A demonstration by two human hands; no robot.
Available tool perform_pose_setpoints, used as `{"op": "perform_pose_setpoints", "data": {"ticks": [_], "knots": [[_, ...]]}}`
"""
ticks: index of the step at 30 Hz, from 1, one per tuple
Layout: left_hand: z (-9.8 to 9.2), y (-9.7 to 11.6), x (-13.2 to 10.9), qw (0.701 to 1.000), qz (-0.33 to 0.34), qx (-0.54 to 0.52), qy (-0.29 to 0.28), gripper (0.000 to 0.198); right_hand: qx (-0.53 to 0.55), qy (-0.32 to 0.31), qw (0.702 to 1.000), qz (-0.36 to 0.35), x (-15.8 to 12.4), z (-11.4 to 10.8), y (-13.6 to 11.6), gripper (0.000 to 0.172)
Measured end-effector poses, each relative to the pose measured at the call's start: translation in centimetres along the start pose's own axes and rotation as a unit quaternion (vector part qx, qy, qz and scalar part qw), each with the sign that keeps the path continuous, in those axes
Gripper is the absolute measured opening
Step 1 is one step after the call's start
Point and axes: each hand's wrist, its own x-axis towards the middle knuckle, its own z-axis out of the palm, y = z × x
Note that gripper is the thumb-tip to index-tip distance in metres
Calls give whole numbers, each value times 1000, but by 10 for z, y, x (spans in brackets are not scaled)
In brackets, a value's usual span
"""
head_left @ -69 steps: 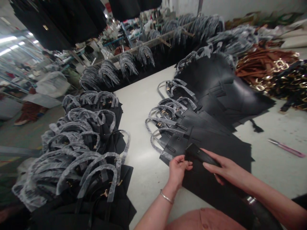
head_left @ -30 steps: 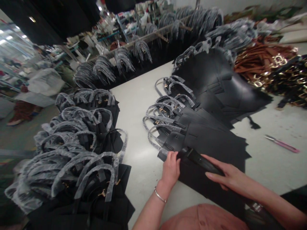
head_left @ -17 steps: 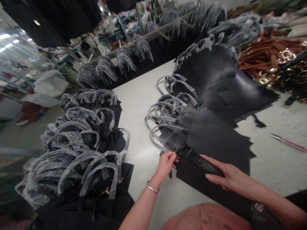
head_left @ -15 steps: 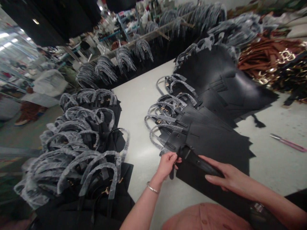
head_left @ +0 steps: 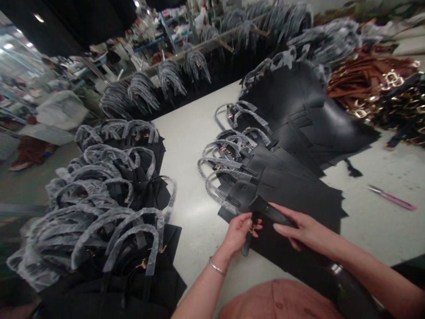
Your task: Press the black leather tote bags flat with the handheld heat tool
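Note:
A black leather bag panel point(head_left: 292, 257) lies in front of me on the white table point(head_left: 192, 133). My left hand point(head_left: 239, 232) is closed in a pinch on a short black strap point(head_left: 247, 241) with a small gold fitting, at the panel's folded top edge. My right hand point(head_left: 307, 230) presses the folded black flap point(head_left: 270, 212) with its fingers laid flat along it. Just beyond the hands lies a fanned stack of black panels with plastic-wrapped handles point(head_left: 226, 166).
Piles of black bags with wrapped handles point(head_left: 109, 195) fill the table's left side. More black panels point(head_left: 299, 110) lie at the back right, beside brown straps with gold buckles point(head_left: 368, 84). A pink-handled tool point(head_left: 393, 198) lies at the right.
My left hand has pulled back from the panel's corner and now pinches the short strap lower down. The folded flap has risen slightly under my right hand.

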Motion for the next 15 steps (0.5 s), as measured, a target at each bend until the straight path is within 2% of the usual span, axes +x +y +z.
{"op": "perform_pose_setpoints", "data": {"ticks": [2,4,7,10,12,15], "knots": [[2,0,1,999,6,-23,39,51,5,1,1000,5,-2,-4,1,82],[3,0,1,998,10,-17,63,52,5,-32,999,27,-5,-7,5,83],[6,-4,1,998,21,25,49,49,-2,-62,997,48,-5,-5,9,81],[10,-10,1,998,12,39,37,48,3,-25,999,27,1,-1,4,80],[13,-13,1,999,3,16,50,50,0,5,1000,16,2,-2,0,81],[13,-13,2,996,7,-2,88,53,-12,-19,999,35,-5,-7,1,83]]}}
